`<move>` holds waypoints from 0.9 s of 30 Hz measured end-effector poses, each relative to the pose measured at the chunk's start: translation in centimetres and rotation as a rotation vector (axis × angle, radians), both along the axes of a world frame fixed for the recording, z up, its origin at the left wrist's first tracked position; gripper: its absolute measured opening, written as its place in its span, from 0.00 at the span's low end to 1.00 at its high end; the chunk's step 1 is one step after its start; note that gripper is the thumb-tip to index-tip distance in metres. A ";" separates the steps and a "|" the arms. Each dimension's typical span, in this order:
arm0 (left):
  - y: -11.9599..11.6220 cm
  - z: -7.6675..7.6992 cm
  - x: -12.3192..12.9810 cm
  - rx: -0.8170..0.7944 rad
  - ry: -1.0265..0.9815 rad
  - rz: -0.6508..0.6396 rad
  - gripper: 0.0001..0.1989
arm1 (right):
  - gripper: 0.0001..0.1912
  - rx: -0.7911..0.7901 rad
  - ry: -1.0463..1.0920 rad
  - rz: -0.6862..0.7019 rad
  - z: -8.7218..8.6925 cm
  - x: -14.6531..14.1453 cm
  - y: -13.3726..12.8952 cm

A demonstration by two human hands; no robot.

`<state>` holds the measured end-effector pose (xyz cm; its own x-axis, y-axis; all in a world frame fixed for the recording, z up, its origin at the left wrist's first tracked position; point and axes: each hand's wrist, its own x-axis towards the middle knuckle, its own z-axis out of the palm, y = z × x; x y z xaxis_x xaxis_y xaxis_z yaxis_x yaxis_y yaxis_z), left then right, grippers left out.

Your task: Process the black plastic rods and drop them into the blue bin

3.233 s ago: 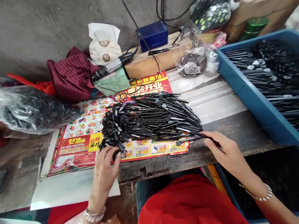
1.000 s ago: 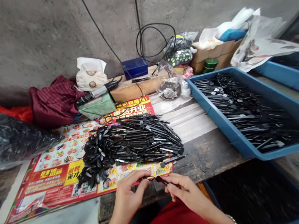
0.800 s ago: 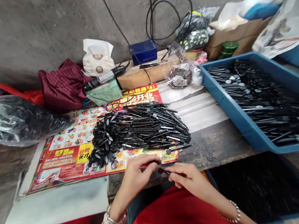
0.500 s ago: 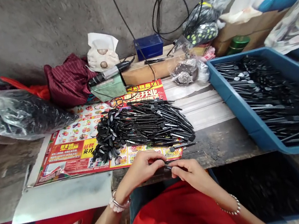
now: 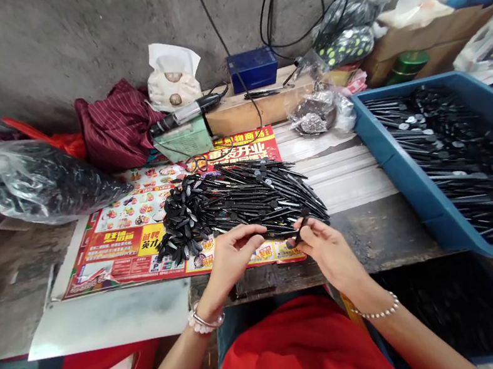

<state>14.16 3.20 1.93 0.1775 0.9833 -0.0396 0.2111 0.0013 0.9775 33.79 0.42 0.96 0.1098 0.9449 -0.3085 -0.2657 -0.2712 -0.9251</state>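
Note:
A pile of slim black sticks with small round discs (image 5: 258, 198) lies before me on a printed flyer, and dark leaf-shaped pieces (image 5: 181, 221) are bunched at its left end. Over the pile's near edge, my right hand (image 5: 332, 252) pinches a thin black stick with a round end (image 5: 302, 229), held tilted. My left hand (image 5: 234, 253) is to its left, thumb and forefinger pinched together. Something dark shows at those fingertips, too small to make out. The hands are apart.
A blue tray (image 5: 392, 174) full of similar black sticks stands at right, with another dark-filled bin (image 5: 446, 315) below. A clear bag of black parts (image 5: 46, 182) lies left. Behind are a pen-like electric tool (image 5: 186, 113), a blue box (image 5: 253, 69) and hanging cable (image 5: 319, 0).
My hands were together at the table edge; they have separated and moved forward over the pile's near edge. My right hand has gone right, now with a black stick raised in its fingers.

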 end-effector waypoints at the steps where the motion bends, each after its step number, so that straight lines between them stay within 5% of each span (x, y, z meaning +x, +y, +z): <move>1: -0.1 0.0 0.2 0.007 -0.014 -0.007 0.09 | 0.15 -0.071 0.130 -0.046 0.1 -0.1 0.1; 5: -0.6 -0.2 1.0 0.087 0.023 -0.042 0.12 | 0.18 -0.250 0.320 -0.039 0.2 -0.3 -0.1; 12: -1.1 -0.9 1.8 0.077 0.093 -0.125 0.11 | 0.17 -0.271 0.246 0.049 -0.2 -0.6 -1.3; 16: -1.3 -1.1 1.5 0.057 0.083 -0.106 0.11 | 0.14 -0.146 -0.082 0.189 -0.4 -0.1 -1.4; 21: -1.2 -1.0 1.3 0.035 0.060 -0.116 0.10 | 0.09 0.253 -0.689 0.318 -0.5 0.4 -1.5; 27: -0.6 -0.8 1.1 0.017 0.105 -0.102 0.08 | 0.17 0.320 -0.811 0.482 -0.7 1.2 -1.2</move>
